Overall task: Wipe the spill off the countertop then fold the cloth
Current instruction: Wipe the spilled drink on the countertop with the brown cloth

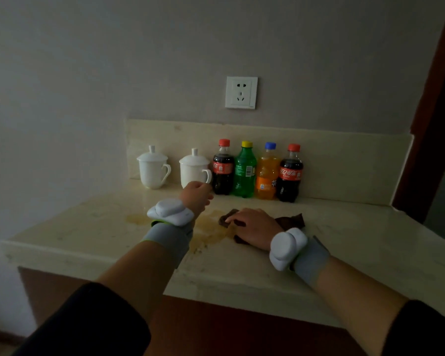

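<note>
Right grip (252,227) presses flat on crumpled dark-brown cloth (290,220) beside spill (208,233); left grip (197,196) unclear

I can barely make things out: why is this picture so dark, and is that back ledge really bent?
Head view: weak room light, no glare; the brown cloth under the right hand nearly merges with shadow, the amber spill shows faintly on the countertop; the wide-angle lens bows the backsplash; the left hand looks slightly soft.

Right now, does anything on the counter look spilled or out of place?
Yes. A brownish spill stains the countertop just left of the dark cloth under the right hand; a smaller patch lies further left.
</note>
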A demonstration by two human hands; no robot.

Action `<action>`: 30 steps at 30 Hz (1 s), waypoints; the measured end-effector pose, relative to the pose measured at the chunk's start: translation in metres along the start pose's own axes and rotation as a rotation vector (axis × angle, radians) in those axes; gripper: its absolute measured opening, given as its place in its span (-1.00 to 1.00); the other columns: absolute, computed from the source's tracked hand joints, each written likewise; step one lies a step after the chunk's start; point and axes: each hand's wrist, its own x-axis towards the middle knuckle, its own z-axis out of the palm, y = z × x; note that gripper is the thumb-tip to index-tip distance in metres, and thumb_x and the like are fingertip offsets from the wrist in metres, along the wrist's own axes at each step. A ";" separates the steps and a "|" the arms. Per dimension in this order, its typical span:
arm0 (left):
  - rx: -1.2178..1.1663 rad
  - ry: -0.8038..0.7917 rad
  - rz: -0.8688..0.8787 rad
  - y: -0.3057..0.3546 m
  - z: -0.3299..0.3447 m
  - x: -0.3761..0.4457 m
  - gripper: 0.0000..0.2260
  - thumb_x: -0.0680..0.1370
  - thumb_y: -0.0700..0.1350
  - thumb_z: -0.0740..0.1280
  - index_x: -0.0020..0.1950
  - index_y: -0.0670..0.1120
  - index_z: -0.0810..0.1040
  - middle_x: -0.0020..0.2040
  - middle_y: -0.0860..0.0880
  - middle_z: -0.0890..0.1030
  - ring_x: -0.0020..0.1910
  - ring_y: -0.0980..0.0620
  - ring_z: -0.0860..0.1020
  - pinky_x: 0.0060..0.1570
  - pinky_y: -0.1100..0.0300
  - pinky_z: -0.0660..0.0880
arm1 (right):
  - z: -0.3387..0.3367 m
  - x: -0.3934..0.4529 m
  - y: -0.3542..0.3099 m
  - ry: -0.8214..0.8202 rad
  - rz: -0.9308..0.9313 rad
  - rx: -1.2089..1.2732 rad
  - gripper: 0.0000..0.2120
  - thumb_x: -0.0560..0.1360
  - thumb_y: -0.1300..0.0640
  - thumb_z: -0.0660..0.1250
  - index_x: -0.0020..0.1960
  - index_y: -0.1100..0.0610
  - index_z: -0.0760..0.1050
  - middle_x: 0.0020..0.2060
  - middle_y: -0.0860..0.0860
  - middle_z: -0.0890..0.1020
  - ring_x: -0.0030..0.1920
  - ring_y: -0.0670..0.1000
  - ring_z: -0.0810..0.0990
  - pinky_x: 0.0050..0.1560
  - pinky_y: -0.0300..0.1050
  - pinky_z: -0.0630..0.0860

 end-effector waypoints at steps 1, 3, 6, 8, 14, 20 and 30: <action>-0.005 -0.021 0.008 0.000 -0.002 0.003 -0.79 0.58 -0.21 0.12 0.13 -0.21 0.48 -0.32 -0.03 0.44 -0.37 0.09 0.36 -0.36 0.29 0.29 | 0.001 -0.004 -0.004 0.013 0.000 0.027 -0.64 0.58 0.03 0.11 0.34 0.03 0.45 0.35 0.06 0.48 0.32 0.09 0.43 0.31 -0.09 0.31; -0.002 -0.063 0.017 -0.001 -0.009 0.009 -0.88 0.58 -0.21 0.13 0.01 -0.17 0.44 -0.31 -0.02 0.45 -0.36 0.09 0.38 -0.35 0.29 0.30 | 0.006 -0.009 -0.011 0.055 0.029 0.089 -0.64 0.57 0.04 0.12 0.32 0.01 0.47 0.34 0.05 0.49 0.33 0.09 0.43 0.32 -0.07 0.32; 0.014 -0.120 0.035 -0.006 -0.022 0.017 -0.84 0.57 -0.21 0.13 -0.17 -0.15 0.44 -0.29 -0.04 0.46 -0.35 0.08 0.38 -0.34 0.27 0.30 | 0.005 -0.001 -0.020 0.054 0.118 0.124 -0.65 0.56 0.02 0.13 0.28 0.02 0.51 0.29 0.07 0.52 0.26 0.11 0.48 0.27 -0.06 0.38; 0.015 -0.144 0.040 -0.009 -0.029 0.020 -0.75 0.57 -0.21 0.12 -0.30 -0.08 0.40 -0.29 -0.05 0.45 -0.36 0.08 0.37 -0.35 0.27 0.29 | 0.000 0.014 -0.022 -0.003 0.186 0.059 -0.63 0.55 -0.01 0.12 0.27 0.07 0.51 0.27 0.09 0.53 0.23 0.14 0.49 0.24 -0.03 0.39; 0.031 -0.210 0.032 -0.014 -0.058 0.030 -0.75 0.58 -0.20 0.11 -0.29 -0.06 0.37 -0.32 -0.03 0.44 -0.37 0.08 0.36 -0.36 0.29 0.27 | 0.004 0.036 -0.032 -0.039 0.325 -0.033 -0.58 0.58 -0.03 0.09 0.23 0.22 0.52 0.22 0.17 0.57 0.19 0.20 0.52 0.21 -0.01 0.42; -0.028 -0.287 0.015 -0.018 -0.068 0.021 -0.90 0.58 -0.19 0.13 -0.08 -0.16 0.42 -0.30 -0.03 0.45 -0.35 0.08 0.38 -0.33 0.27 0.30 | 0.016 -0.006 -0.069 0.077 0.283 0.073 -0.63 0.58 -0.01 0.09 0.32 0.01 0.46 0.35 0.04 0.47 0.34 0.10 0.41 0.33 -0.02 0.32; -0.006 -0.274 0.020 -0.019 -0.069 0.033 -0.80 0.57 -0.18 0.13 -0.23 -0.08 0.42 -0.28 -0.03 0.47 -0.33 0.08 0.39 -0.32 0.27 0.32 | 0.010 0.029 -0.057 0.052 0.333 0.059 -0.61 0.54 -0.08 0.15 0.30 0.02 0.47 0.31 0.09 0.50 0.28 0.13 0.45 0.24 -0.05 0.37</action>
